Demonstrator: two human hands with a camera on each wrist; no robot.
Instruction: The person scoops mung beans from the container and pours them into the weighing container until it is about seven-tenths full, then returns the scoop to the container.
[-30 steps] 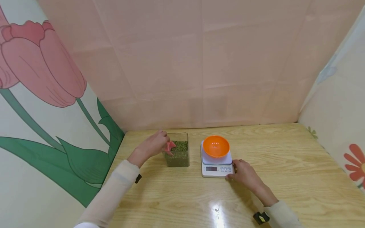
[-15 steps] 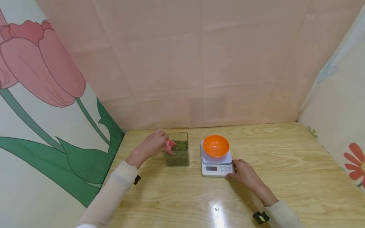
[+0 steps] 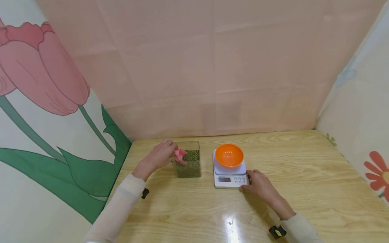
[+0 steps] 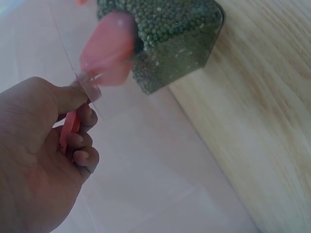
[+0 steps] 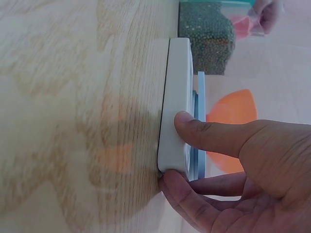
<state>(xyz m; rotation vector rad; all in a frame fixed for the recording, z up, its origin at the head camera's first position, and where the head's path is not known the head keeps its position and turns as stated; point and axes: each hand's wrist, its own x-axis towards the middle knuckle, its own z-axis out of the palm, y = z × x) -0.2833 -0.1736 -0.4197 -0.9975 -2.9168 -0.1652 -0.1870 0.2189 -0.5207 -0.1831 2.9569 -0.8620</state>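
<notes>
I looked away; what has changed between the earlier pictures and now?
The left hand has shifted slightly leftward, and its pink plastic scoop seems tilted differently inside the clear square container of green beans. Nothing was grabbed or released. The round orange bowl stays on the white digital scale, whose corner the right hand still holds.

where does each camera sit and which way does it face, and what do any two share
Head: worn on the head, facing forward and down at the wooden table; left hand, right hand and both sleeves show.
Left wrist: on that wrist, facing the left hand, pink scoop and clear container of green beans; only that hand shows.
Right wrist: on that wrist, facing the right hand gripping the scale; the left hand shows too, at the top.
Head and right wrist share: scale, orange bowl, scoop, container, both hands.
</notes>
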